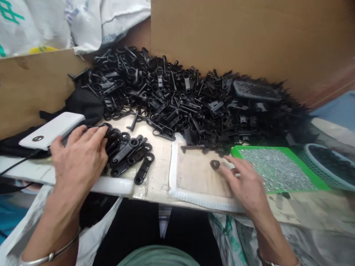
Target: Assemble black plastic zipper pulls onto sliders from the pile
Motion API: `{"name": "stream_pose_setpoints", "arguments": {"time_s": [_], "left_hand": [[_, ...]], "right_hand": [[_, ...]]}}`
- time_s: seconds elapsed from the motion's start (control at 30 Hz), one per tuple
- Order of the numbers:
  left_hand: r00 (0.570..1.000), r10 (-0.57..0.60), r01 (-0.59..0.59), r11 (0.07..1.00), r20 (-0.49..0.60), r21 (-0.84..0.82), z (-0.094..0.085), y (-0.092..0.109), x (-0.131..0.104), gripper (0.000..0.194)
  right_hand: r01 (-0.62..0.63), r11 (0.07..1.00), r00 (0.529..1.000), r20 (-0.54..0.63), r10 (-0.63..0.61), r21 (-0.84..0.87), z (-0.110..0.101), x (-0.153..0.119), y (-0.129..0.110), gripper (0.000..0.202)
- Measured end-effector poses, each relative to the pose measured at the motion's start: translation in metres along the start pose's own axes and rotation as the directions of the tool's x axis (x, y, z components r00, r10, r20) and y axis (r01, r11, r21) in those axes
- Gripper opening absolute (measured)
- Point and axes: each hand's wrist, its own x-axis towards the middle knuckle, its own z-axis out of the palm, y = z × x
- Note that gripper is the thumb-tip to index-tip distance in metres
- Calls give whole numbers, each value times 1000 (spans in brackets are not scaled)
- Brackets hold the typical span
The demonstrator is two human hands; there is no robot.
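Observation:
My left hand (80, 157) lies over the left end of a row of black plastic handles (124, 151), its fingers curved down; what the fingertips touch is hidden. One more black handle (144, 168) lies at the right of that row. Over a framed work board (199, 177), my right hand (244, 181) is held with thumb and forefinger apart. A small round black part (215, 164) is by the thumb tip, on the board or just above it. Beyond the board rises a large heap of black plastic parts (166, 99).
A green tray (307, 164) of small metal pieces stands right of the board, with a pale blue basket (318, 166) beyond. A white power bank (52, 129) with a cable lies at left. Cardboard walls (249, 37) back the heap, which bears a dark tray (256, 90).

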Motion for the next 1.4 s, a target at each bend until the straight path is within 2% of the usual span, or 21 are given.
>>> {"name": "stream_pose_setpoints", "arguments": {"time_s": [0.07, 0.13, 0.2, 0.3, 0.4, 0.5, 0.57, 0.63, 0.67, 0.73, 0.77, 0.87, 0.93, 1.03, 1.13, 1.2, 1.23, 1.3, 1.33, 1.37, 1.4], "left_hand": [[1000, 24, -24, 1000, -10, 12, 1, 5, 2, 47], [999, 38, -37, 999, -34, 26, -4, 18, 1, 45], [997, 69, -66, 996, -45, 55, -10, 33, 1, 41], [991, 126, -130, 986, 38, 104, -16, 48, 5, 37], [988, 127, -139, 981, 90, 137, -13, 56, 14, 31], [982, 179, -185, 972, 56, 144, -5, 78, 17, 31], [954, 280, -286, 957, 107, 53, 4, 105, 13, 32], [857, 434, -413, 901, 279, -135, 15, 136, 7, 33], [822, 477, -444, 879, 313, -173, 22, 150, 5, 28], [787, 511, -461, 859, 345, -223, 35, 171, 2, 23], [786, 512, -455, 859, 347, -236, 41, 178, 1, 22], [789, 501, -409, 860, 354, -305, 49, 184, 4, 26], [793, 491, -360, 855, 361, -373, 47, 180, 7, 27], [805, 444, -227, 843, 393, -488, 35, 166, 7, 21], [787, 403, -48, 794, 467, -605, 22, 151, 0, 16], [740, 397, 152, 687, 542, -711, 17, 145, -10, 15], [697, 400, 324, 564, 594, -760, 16, 144, -16, 16], [586, 438, 685, 182, 682, -705, 16, 144, -27, 27], [528, 480, 799, -3, 700, -601, 16, 145, -31, 36], [484, 528, 858, -129, 698, -497, 16, 147, -35, 44], [457, 570, 881, -185, 683, -435, 16, 148, -39, 50]], "right_hand": [[78, 997, 991, 108, -76, -12, 5, 4, 4, 37], [110, 994, 982, 149, -112, 21, 8, 7, 4, 33], [42, 995, 990, 129, -53, 88, 9, 11, 3, 32], [-108, 980, 990, 109, 91, 165, 5, 10, 6, 35], [-132, 969, 989, 100, 113, 210, 1, 3, 11, 37], [-248, 914, 967, 145, 211, 322, 1, -3, 11, 40], [-255, 897, 964, 168, 206, 360, 2, -4, 9, 38], [-135, 937, 981, 179, 79, 324, 4, -2, 8, 30], [-60, 957, 982, 190, 5, 284, 4, -1, 8, 26], [46, 980, 973, 212, -87, 193, 5, 1, 9, 24], [73, 987, 975, 197, -101, 145, 4, 1, 10, 25], [120, 992, 987, 102, -124, 44, 3, 0, 11, 28], [164, 986, 977, 130, -167, 31, 1, -1, 11, 26], [188, 982, 951, 244, -190, 35, -2, -1, 12, 22], [136, 988, 962, 230, -149, 73, -7, 0, 15, 22], [43, 982, 982, 174, -76, 185, -11, 0, 13, 26], [-19, 961, 989, 149, -24, 278, -13, 0, 9, 28], [-119, 864, 990, 128, 63, 490, -17, -1, -4, 31], [-143, 803, 988, 125, 86, 579, -19, -1, -12, 31], [-150, 754, 988, 123, 92, 639, -20, -1, -20, 31], [-146, 728, 989, 121, 87, 670, -21, -2, -28, 30]]}}
